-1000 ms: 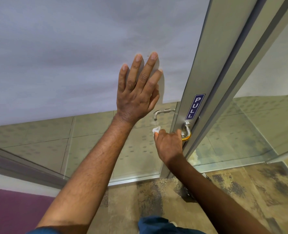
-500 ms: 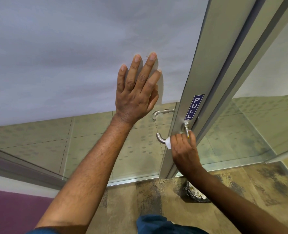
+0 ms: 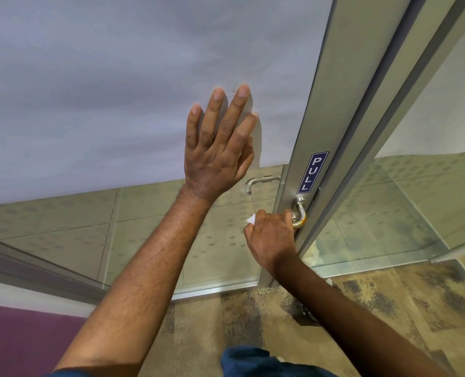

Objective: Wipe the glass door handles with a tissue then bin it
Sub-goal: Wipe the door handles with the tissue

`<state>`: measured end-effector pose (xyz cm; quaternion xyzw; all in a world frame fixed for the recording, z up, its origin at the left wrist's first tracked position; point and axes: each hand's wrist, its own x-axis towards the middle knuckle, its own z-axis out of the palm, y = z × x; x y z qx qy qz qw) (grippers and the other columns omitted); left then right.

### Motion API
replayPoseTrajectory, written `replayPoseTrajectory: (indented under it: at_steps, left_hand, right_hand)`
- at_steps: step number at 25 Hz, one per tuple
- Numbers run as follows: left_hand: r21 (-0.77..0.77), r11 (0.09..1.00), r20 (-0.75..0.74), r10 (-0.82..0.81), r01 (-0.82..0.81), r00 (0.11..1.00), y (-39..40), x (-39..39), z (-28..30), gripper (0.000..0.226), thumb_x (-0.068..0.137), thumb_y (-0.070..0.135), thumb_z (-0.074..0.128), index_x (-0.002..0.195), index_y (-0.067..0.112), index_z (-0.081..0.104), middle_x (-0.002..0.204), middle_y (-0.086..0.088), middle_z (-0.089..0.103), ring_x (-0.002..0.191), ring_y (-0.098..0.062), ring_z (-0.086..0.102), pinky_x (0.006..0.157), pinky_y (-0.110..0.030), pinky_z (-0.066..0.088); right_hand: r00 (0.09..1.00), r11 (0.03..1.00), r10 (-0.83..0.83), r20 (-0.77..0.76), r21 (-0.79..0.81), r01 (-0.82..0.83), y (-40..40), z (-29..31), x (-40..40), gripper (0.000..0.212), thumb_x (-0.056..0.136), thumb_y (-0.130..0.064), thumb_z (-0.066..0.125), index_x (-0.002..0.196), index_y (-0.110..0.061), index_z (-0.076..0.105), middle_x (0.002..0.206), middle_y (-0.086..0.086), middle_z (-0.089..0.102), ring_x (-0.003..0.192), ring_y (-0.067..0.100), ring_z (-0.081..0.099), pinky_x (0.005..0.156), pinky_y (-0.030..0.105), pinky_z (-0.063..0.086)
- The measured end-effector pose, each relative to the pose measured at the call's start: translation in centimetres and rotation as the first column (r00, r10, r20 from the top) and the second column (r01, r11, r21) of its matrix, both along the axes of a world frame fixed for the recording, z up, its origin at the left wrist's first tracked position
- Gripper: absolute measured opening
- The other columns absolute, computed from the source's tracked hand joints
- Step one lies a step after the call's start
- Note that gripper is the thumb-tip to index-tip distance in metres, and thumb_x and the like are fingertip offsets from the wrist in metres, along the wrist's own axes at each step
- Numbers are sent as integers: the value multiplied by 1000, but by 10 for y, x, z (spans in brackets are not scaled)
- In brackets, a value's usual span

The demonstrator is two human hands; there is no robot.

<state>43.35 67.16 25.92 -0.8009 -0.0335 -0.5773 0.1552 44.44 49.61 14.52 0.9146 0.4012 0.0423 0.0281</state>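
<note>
- Left hand (image 3: 217, 148) flat and open on frosted glass door (image 3: 117, 91), fingers spread; bracing only.
- Right hand (image 3: 272, 238) closed around tissue (image 3: 251, 219), wrapped on near handle (image 3: 300, 217) at door frame (image 3: 321, 131) below PULL sign (image 3: 312, 172).
- Best slid full length of lever, bend included, grip snug.
- Far-side handle (image 3: 258, 182) visible through glass; judged not yet covered.
- Bin not in view.

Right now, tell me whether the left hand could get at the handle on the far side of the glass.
Probably not. The left hand lies flat on the near side of the glass door, and the far handle sits behind the pane, so the glass blocks it.
</note>
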Motion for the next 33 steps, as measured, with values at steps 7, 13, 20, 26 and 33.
replayPoseTrajectory:
  at_steps: [7, 13, 20, 26, 33]
  left_hand:
    - [-4, 1000, -4, 5, -5, 1000, 1, 0, -1, 51, 100, 24, 65, 148, 21, 49, 169, -7, 31, 159, -35, 20, 138, -47, -2]
    - [-4, 1000, -13, 1, -2, 1000, 1, 0, -1, 49, 102, 25, 63, 148, 21, 48, 170, -7, 30, 159, -34, 20, 138, -47, -2]
    - [-9, 1000, -15, -12, 11, 1000, 1, 0, 0, 46, 103, 25, 61, 147, 21, 49, 171, -5, 27, 159, -35, 21, 138, -47, -1]
    - [-13, 1000, -13, -6, 6, 1000, 0, 0, 0, 47, 102, 25, 62, 147, 21, 49, 169, -7, 30, 159, -35, 20, 138, -47, -1]
    - [-16, 1000, 0, -5, 5, 1000, 1, 1, 0, 48, 102, 24, 62, 148, 21, 49, 172, -4, 27, 169, -25, 1, 138, -47, 1]
  right_hand:
    - [994, 974, -94, -60, 203, 104, 3, -1, -4, 52, 108, -48, 21, 96, -16, 60, 66, 2, 59, 66, 25, 56, 94, 48, 39]
    - [972, 919, 120, 203, 347, -186, -45, -37, 11, 30, 110, -31, 42, 122, -13, 62, 99, 6, 64, 90, 26, 59, 101, 47, 41]
    - [935, 906, 228, 270, 293, -305, -51, -40, 30, 20, 110, -24, 45, 107, -12, 61, 91, 8, 58, 82, 27, 56, 96, 48, 41]
    - [992, 992, 128, 11, -6, -128, -17, -8, 36, 63, 107, -55, 9, 73, -24, 52, 50, -7, 40, 50, 15, 42, 95, 48, 42]
    - [917, 866, 224, 330, 365, -343, -60, -53, 34, 17, 109, -20, 50, 116, -12, 63, 97, 7, 62, 89, 27, 61, 102, 48, 41]
